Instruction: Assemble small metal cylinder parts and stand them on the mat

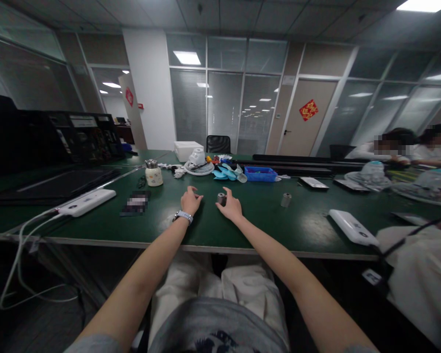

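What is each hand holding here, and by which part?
The right hand grips a small dark cylinder around its side; the left hand holds nothing.

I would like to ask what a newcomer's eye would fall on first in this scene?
First, two bare forearms stretching over the green table: the left hand, with a wristwatch, rests on it, and the right hand touches a small dark cylinder. Behind them lie a white fan grille and blue fan blades beside a blue tray. Other people sit at the far right.
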Motion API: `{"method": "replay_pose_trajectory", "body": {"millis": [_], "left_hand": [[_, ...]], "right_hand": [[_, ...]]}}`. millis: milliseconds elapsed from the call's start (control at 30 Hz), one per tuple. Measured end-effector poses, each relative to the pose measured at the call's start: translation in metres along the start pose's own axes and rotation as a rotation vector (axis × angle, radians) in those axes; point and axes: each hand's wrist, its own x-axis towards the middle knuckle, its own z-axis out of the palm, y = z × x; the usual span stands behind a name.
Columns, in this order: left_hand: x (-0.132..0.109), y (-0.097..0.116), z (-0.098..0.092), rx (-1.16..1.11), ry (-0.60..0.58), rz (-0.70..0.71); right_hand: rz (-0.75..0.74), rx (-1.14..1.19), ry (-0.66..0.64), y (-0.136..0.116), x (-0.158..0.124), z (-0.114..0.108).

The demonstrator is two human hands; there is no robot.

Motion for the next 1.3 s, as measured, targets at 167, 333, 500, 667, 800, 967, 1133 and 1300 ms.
{"method": "replay_pose_trajectory", "body": {"millis": [167, 333, 500, 667, 800, 967, 1133, 1300], "left_hand": [[0.001, -0.005, 0.004, -0.008, -0.119, -0.013], [0.002, -0.005, 0.006, -0.042, -0.086, -0.054], [0.004, -0.004, 0.005, -0.041, -0.016, -0.117], [0.004, -0.003, 0.004, -0.041, -0.021, -0.137], [0.005, -0.005, 0.006, -0.046, -0.034, -0.158], [0.004, -0.003, 0.005, -0.036, -0.043, -0.160], [0.003, 0.001, 0.002, -0.019, -0.046, -0.180], [0.003, 0.001, 0.003, -0.022, -0.056, -0.168]], "right_hand": [[0.055, 0.139, -0.036, 0.013, 0.005, 0.001], [0.130, 0.401, -0.056, 0.026, 0.015, 0.007], [0.400, 0.818, -0.046, 0.045, 0.029, -0.007], [0.602, 1.154, -0.076, 0.051, 0.033, -0.030], [0.645, 1.270, -0.108, 0.047, 0.032, -0.035], [0.556, 0.920, 0.070, 0.055, 0.033, -0.038], [0.321, 0.070, 0.449, 0.084, 0.028, -0.064], [0.504, -0.204, 0.495, 0.112, 0.023, -0.086]]}}
